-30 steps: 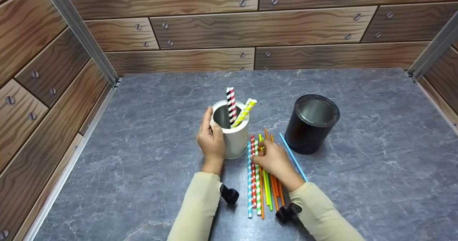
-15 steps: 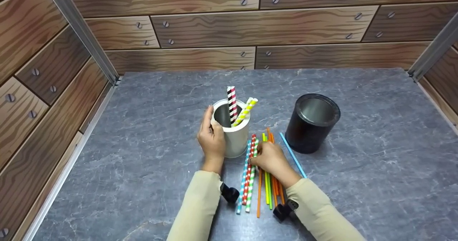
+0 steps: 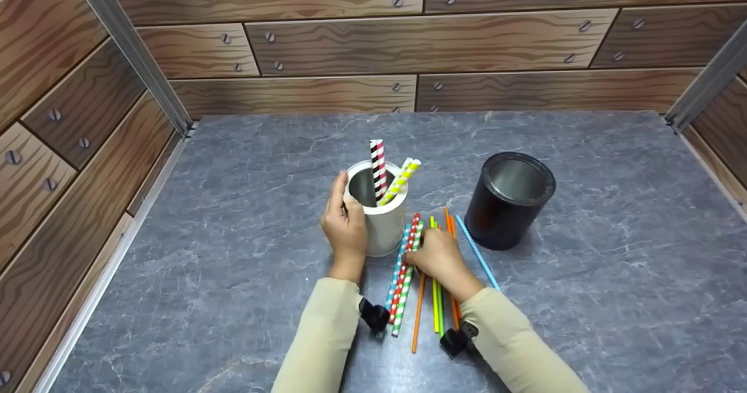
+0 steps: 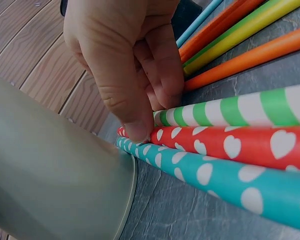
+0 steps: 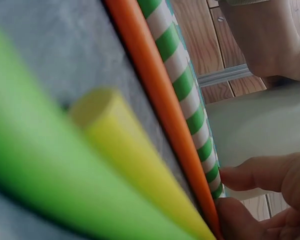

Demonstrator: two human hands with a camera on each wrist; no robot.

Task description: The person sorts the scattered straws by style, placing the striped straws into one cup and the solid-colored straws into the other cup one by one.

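Observation:
My left hand (image 3: pixel 344 229) holds the left side of a white cup (image 3: pixel 386 232), thumb near its rim. Black-striped and pink-striped paper straws (image 3: pixel 381 168) stand inside it beside yellow-striped ones (image 3: pixel 402 180). To the right of this cup, my right hand (image 3: pixel 437 256) pinches at a bundle of paper straws lying on the table. In the left wrist view its thumb tip presses on the red heart-patterned straw (image 4: pixel 230 145), with fingers behind the green-striped straw (image 4: pixel 240 110). The blue spotted straw (image 4: pixel 225 172) lies alongside. In the right wrist view, thumb and finger meet at the green-striped straw's end.
A black cup (image 3: pixel 501 221) stands at the right, with a thin blue straw (image 3: pixel 481 256) beside it. Under and near my right wrist lie orange (image 3: pixel 417 320), yellow (image 3: pixel 435 311) and green plastic straws. Wood-patterned walls (image 3: pixel 327 45) enclose the grey marbled table (image 3: pixel 245 206).
The blue, red and green-striped straws have swung together, their near ends shifting left and away from the orange straw. My right hand has moved slightly left; my left hand stays at the white cup.

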